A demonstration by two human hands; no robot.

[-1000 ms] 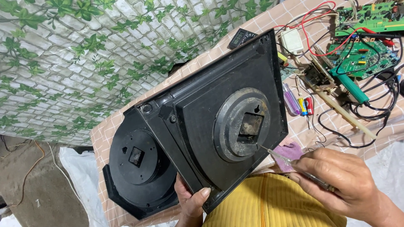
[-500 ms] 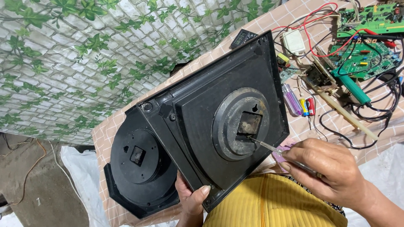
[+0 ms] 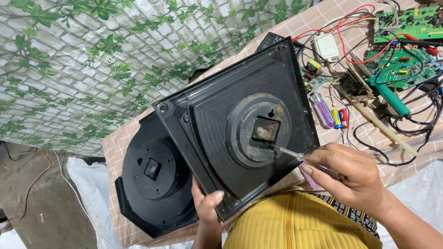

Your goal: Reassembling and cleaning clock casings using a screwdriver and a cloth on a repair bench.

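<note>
My left hand point(image 3: 206, 205) grips the lower edge of a square black plastic clock back point(image 3: 217, 133), tilted up toward me with its round hub and square opening point(image 3: 265, 130) facing the camera. My right hand point(image 3: 351, 173) holds a thin screwdriver point(image 3: 288, 153) whose tip touches the lower edge of the square opening. A second black clock back point(image 3: 152, 184), octagonal with a round raised centre, lies flat on the table behind and to the left.
The table point(image 3: 115, 143) carries a checked cloth. At the right lie green circuit boards point(image 3: 406, 60), red and black wires, a soldering iron with green handle point(image 3: 392, 99), a purple screwdriver point(image 3: 321, 109), small batteries and a white adapter point(image 3: 326, 46). A leaf-patterned wall stands at the left.
My right hand has moved up and left, bringing the screwdriver tip from the hub's lower rim to the edge of the square opening. The left hand keeps its grip.
</note>
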